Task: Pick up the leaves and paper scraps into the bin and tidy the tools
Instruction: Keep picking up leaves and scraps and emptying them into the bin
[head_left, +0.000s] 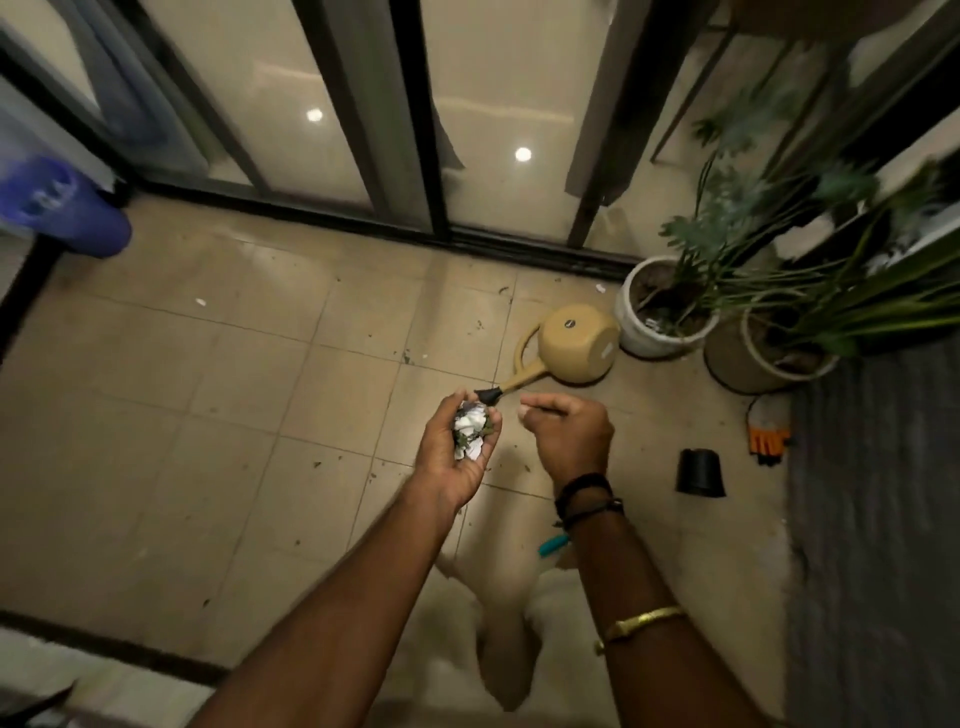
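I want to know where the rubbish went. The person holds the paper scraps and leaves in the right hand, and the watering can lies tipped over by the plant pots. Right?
Not quite. The head view shows the paper scraps and leaves in the left hand; the right hand is curled beside it. The watering can does lie tipped over by the plant pots.

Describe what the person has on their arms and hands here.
Both forearms are bare, with no sleeves showing and no gloves on the left hand or right hand. The right wrist carries a stack of dark cord bands, and higher up that forearm sits a thin gold bangle. The left arm wears nothing visible.
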